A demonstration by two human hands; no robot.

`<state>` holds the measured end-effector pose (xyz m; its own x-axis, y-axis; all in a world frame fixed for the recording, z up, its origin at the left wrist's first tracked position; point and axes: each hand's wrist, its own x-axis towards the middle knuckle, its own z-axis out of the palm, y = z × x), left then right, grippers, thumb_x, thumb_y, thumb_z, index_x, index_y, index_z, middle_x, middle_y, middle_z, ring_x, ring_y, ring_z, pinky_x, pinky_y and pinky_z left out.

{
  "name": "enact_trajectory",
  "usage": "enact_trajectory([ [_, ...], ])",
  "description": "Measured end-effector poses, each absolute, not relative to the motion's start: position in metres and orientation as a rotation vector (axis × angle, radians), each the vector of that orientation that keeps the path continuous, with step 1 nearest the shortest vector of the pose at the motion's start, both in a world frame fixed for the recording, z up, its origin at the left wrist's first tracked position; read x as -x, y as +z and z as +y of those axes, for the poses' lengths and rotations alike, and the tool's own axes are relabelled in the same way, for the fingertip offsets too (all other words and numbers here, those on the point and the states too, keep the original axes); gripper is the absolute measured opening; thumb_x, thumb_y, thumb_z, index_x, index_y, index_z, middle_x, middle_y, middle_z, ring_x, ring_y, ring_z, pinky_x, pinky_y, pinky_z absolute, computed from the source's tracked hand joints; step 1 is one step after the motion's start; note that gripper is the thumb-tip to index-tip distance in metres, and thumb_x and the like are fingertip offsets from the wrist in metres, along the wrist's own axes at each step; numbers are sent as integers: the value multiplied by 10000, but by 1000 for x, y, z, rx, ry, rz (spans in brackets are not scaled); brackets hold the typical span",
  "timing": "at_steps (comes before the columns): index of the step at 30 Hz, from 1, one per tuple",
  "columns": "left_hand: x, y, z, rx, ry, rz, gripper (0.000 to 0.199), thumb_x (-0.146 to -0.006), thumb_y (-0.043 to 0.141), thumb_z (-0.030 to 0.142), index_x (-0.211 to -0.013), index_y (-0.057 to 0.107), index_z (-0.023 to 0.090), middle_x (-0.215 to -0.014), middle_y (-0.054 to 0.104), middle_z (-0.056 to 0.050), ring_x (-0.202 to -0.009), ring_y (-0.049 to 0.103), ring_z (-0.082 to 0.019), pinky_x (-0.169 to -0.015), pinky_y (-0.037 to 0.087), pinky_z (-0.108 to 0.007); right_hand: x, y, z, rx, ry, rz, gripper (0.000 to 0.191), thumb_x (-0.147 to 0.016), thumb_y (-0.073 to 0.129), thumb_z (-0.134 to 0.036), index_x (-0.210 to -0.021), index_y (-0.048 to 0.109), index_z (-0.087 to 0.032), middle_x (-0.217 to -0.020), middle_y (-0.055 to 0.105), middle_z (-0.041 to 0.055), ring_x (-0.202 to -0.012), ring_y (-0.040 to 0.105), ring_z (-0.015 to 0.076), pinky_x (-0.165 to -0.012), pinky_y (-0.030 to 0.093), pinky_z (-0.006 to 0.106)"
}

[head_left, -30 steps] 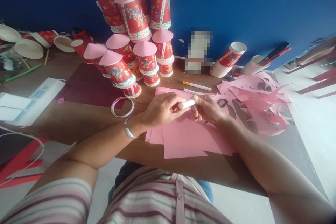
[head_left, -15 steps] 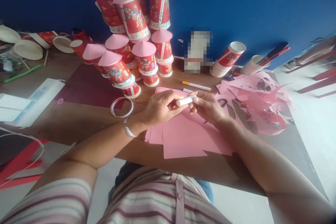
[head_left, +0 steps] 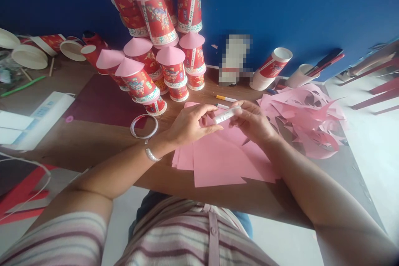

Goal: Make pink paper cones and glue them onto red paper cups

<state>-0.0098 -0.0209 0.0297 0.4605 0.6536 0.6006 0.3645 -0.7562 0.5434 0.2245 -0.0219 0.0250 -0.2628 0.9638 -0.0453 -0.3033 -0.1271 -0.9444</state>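
A small white tube [head_left: 227, 115] is held in my right hand [head_left: 257, 122], between the thumb and fingers at its right end. My left hand [head_left: 190, 124] is at the tube's other end, with thumb and index finger spread apart around it. Both hands hover over a stack of pink paper sheets [head_left: 218, 158]. Behind them on the table lie a pen with a yellow end [head_left: 226, 98] and a second white pen, partly hidden. Left of my left hand rests a roll of white tape [head_left: 144, 126].
Red paper-cup towers [head_left: 170, 75] with pink cone tops stand at the back left. Pink paper scraps [head_left: 311, 112] are heaped on the right, beside stacked cups [head_left: 270, 68] and a pen cup [head_left: 301, 77]. A white box [head_left: 43, 118] sits at the left.
The tube has shifted slightly right and tilted up with my right hand. My left thumb and index finger have spread wider apart. The view has shifted a little.
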Motion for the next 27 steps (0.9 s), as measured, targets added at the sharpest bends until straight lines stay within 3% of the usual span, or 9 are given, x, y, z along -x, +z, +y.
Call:
enact_trajectory([
  [2, 17, 25, -18, -2421, 1061, 869, 445, -812, 894, 312, -1163, 673, 149, -939, 803, -37, -687, 705, -115, -657, 568, -228, -230, 32, -21, 929, 1438, -1116, 363, -735, 933, -495, -831, 696, -236, -652, 580, -48, -576, 558, 110, -569, 573, 263],
  [7, 36, 21, -22, -2762, 867, 687, 41, -961, 710, 227, -957, 720, 188, -899, 786, -21, -794, 732, -150, -694, 559, -255, -235, 50, -31, 1022, 1115, -1350, 320, -800, 896, -491, -886, 725, -235, -832, 695, 9, -707, 676, 150, -643, 593, 293],
  [11, 42, 21, -28, -3010, 849, 451, 120, -991, 652, 204, -904, 732, 180, -901, 778, -39, -832, 709, -174, -774, 575, -308, -222, 53, -42, 1133, 995, -1680, 305, -846, 847, -489, -861, 744, -203, -886, 774, 45, -716, 707, 169, -643, 601, 312],
  [18, 40, 8, -30, -3074, 817, 453, 166, -997, 647, 209, -856, 731, 181, -883, 781, -22, -846, 676, -181, -754, 545, -321, -209, 30, -49, 1195, 858, -1848, 189, -902, 804, -379, -916, 739, -202, -906, 817, 39, -751, 753, 181, -751, 624, 329],
  [27, 43, 3, -29, -3087, 719, 494, 220, -1025, 592, 219, -870, 748, 211, -893, 779, -22, -880, 678, -179, -752, 522, -324, -200, 18, -47, 1139, 717, -2036, 220, -966, 732, -414, -918, 722, -200, -850, 796, 37, -682, 723, 156, -657, 577, 266],
])
